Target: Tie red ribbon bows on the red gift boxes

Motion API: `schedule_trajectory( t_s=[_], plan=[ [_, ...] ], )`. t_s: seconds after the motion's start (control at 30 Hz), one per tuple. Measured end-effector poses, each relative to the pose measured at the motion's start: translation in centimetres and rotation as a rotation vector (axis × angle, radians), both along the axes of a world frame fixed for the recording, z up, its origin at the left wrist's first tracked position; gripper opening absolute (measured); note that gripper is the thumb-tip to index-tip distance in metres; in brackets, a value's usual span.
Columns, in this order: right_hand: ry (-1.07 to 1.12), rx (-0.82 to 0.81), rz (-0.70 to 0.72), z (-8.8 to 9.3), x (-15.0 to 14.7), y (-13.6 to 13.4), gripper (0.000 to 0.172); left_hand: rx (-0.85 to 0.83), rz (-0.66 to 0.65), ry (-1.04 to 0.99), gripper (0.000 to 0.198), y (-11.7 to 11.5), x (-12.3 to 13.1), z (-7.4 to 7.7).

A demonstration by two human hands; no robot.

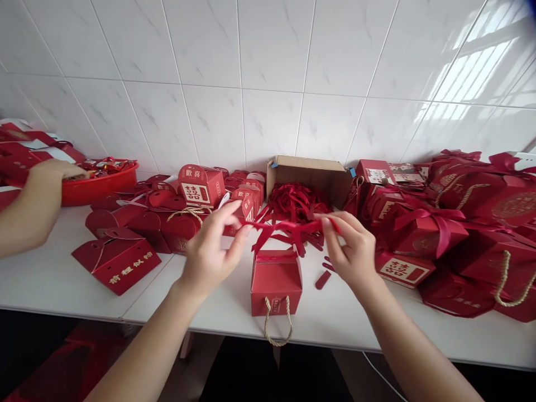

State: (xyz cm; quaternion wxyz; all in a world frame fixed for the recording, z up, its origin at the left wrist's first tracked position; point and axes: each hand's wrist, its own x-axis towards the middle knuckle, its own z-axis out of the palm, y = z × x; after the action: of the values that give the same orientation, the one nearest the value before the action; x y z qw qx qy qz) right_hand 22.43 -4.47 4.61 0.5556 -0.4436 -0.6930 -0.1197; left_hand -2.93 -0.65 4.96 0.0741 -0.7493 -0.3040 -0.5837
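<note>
My left hand (213, 245) and my right hand (352, 245) are both raised above the table, thumbs and fingers closed on a red ribbon (293, 226). It stretches between them with a loop or crossing near the middle, and loose ends hang down. Just below it stands a small red gift box (275, 276) near the table's front edge. A gold rope handle (277, 339) droops from the box's near face over the edge. How the ribbon meets the top of the box is hard to make out.
Behind the ribbon lies an open cardboard carton (312, 167) with a heap of red ribbons (297, 201). Red gift boxes (119, 262) stand at left; bow-tied ones (422, 231) pile at right. Another person's hand (58, 167) reaches into a red basin (100, 187) of wrapped pieces.
</note>
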Motion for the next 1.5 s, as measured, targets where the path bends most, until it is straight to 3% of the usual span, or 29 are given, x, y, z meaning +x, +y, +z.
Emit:
schedule_trajectory(
  t_s=[0.1,0.2,0.27,0.43,0.63,0.73,0.87,1.0,1.1,1.2,1.33,1.5],
  plan=[
    [-0.037,-0.343,-0.223,-3.3,3.4,-2.3,0.039,-0.091,0.226,-0.052,0.047,-0.4,-3.6,-3.1],
    [-0.108,-0.691,-0.333,-6.4,6.0,-3.7,0.043,-0.354,0.221,0.026,0.034,-1.0,-5.8,-5.7],
    [-0.124,-0.827,-0.333,-7.6,6.7,-4.1,0.042,-0.451,0.191,0.086,0.023,-1.4,-6.1,-6.8],
    [-0.143,-0.898,-0.383,-8.2,7.2,-4.0,0.042,-0.463,0.239,0.171,0.016,-1.6,-6.0,-8.3],
    [-0.125,-0.968,-0.363,-9.8,9.0,-4.7,0.043,-0.497,0.325,0.184,0.012,-1.6,-8.1,-9.9],
    [-0.124,-0.920,-0.354,-10.4,8.9,-4.6,0.035,-0.451,0.326,0.195,0.014,-1.5,-8.1,-9.6],
    [-0.060,-0.624,-0.347,-9.1,7.1,-3.6,0.037,-0.371,0.263,0.096,0.011,-1.3,-5.7,-7.9],
    [0.036,-0.476,-0.148,-6.2,3.4,-2.6,0.036,-0.741,-0.098,-0.176,0.015,-2.0,-1.4,-6.0],
    [0.008,-0.529,0.150,-4.2,0.1,-2.3,0.039,-0.946,-0.272,-0.234,0.024,-2.4,1.4,-5.2],
    [-0.072,-0.618,0.320,-3.4,-2.2,-2.1,0.046,-0.982,-0.297,-0.206,0.028,-2.4,2.8,-5.0],
    [-0.071,-0.701,0.306,-3.4,-3.1,-2.0,0.034,-1.007,-0.284,-0.202,0.030,-2.1,3.0,-5.2],
    [-0.056,-0.681,0.295,-3.8,-3.1,-2.2,0.026,-1.010,-0.255,-0.217,0.037,-2.0,2.8,-5.5]
  ],
)
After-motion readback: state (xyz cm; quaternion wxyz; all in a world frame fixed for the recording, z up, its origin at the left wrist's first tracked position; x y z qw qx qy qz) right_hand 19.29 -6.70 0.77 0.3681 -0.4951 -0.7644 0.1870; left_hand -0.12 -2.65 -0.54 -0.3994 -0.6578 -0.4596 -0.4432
